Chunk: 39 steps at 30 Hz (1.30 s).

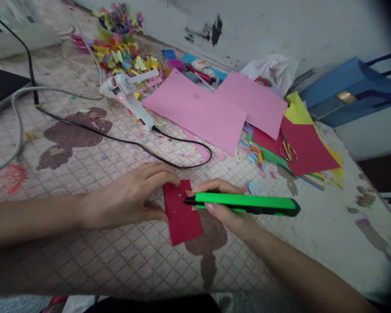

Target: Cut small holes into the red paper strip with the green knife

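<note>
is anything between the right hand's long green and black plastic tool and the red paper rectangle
Nothing visible is: the right hand holds the long green and black plastic tool with its dark tip over the red paper rectangle. The left hand is at the paper's left side, clear of the tip.

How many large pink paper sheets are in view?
2: the left pink sheet, beside the white plastic glue gun; the right pink sheet, partly under the left one. More may be hidden beneath.

Tablecloth (127, 256) with red card (184, 226), glue gun (135, 106)
</note>
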### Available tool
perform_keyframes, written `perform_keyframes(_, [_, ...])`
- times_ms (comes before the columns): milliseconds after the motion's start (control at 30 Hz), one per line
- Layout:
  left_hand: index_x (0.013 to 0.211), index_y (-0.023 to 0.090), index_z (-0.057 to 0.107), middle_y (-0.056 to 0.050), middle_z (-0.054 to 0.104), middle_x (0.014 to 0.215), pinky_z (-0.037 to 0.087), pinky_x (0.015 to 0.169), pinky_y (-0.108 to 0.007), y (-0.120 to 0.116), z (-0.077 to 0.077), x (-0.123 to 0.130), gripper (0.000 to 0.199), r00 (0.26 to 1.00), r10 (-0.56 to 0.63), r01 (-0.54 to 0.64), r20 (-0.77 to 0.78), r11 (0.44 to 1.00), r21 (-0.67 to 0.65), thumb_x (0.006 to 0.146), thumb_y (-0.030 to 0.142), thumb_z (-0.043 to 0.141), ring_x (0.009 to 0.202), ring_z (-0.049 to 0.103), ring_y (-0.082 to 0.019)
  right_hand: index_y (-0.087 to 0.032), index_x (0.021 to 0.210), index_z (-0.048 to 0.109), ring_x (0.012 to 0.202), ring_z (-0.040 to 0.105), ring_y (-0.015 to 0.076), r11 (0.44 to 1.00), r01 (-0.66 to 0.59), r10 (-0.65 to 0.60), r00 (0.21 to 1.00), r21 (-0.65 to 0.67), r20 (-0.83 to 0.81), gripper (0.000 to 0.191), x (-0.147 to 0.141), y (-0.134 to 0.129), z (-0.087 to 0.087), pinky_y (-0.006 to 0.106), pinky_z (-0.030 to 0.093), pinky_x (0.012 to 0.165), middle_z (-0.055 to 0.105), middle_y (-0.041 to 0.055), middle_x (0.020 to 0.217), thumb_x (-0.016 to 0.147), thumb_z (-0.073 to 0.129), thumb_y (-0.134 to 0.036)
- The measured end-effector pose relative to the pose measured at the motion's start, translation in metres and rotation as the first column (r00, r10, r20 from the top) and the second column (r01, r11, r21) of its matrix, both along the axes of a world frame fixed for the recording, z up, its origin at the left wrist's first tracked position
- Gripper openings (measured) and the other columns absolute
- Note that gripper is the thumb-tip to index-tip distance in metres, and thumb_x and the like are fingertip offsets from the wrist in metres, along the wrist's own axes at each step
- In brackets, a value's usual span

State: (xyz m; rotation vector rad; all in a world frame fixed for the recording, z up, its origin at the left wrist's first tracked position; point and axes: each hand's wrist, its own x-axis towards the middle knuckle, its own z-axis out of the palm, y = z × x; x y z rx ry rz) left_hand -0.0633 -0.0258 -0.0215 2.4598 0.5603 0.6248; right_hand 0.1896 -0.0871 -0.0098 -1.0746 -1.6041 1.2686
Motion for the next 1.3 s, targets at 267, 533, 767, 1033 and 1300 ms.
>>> perform_keyframes(267, [0.145,0.017,0.036,-0.018,0.046,0.149,0.037,0.114,-0.051,0.005,0.001,0.001,0.058,0.973,-0.223,0.223,-0.058,0.975,-0.002,0.095,0.033,0.062,0.14,0.041,-0.03,-0.027,0.107,0.072,0.095,0.069,0.0137,0.998,-0.057,0.051,0.985,-0.034,-0.163,0.02,0.003,0.003,-0.014,0.024,0.054,0.085,0.074,0.0,0.101,0.088,0.067,-0.024])
perform_keyframes(533, [0.142,0.018,0.04,-0.017,0.057,0.135,0.048,0.101,-0.042,0.006,0.0,0.0,0.055,0.978,-0.205,0.206,-0.039,0.979,0.013,0.095,0.039,0.061,0.124,0.055,-0.028,-0.026,0.105,0.072,0.08,0.069,0.0141,0.998,-0.028,0.018,0.987,-0.062,-0.16,0.019,0.007,0.0,-0.012,0.024,0.056,0.069,0.073,0.0018,0.095,0.087,0.067,-0.023])
perform_keyframes(767, [0.139,0.017,0.043,-0.013,0.058,0.138,0.043,0.099,-0.04,0.019,0.007,0.013,0.064,0.948,-0.31,0.311,-0.076,0.95,-0.002,0.085,0.033,0.073,0.117,0.057,-0.028,-0.023,0.104,0.071,0.061,0.064,0.0097,0.997,-0.052,0.045,0.993,-0.052,-0.111,0.019,0.007,0.0,-0.008,0.023,0.054,0.057,0.074,0.0036,0.097,0.086,0.065,-0.022])
perform_keyframes(1033, [0.125,0.016,0.054,-0.007,0.064,0.124,0.041,0.093,-0.035,0.021,0.01,0.018,0.054,0.946,-0.312,0.313,-0.086,0.95,-0.004,0.079,0.026,0.079,0.108,0.056,-0.024,-0.022,0.1,0.07,0.079,0.07,0.0152,0.996,-0.029,0.024,0.998,0.081,0.06,0.021,0.006,-0.004,0.003,0.026,0.057,0.07,0.076,0.0029,0.091,0.081,0.062,-0.014])
perform_keyframes(1300, [0.121,0.015,0.059,-0.011,0.062,0.116,0.042,0.092,-0.037,0.02,0.003,0.013,0.055,0.956,-0.29,0.29,-0.046,0.957,0.012,0.079,0.045,0.08,0.106,0.055,-0.026,-0.016,0.095,0.071,0.074,0.07,0.0133,0.971,-0.094,0.064,0.988,0.221,0.138,0.021,0.0,-0.005,0.005,0.023,0.054,0.066,0.075,0.005,0.085,0.08,0.059,-0.01])
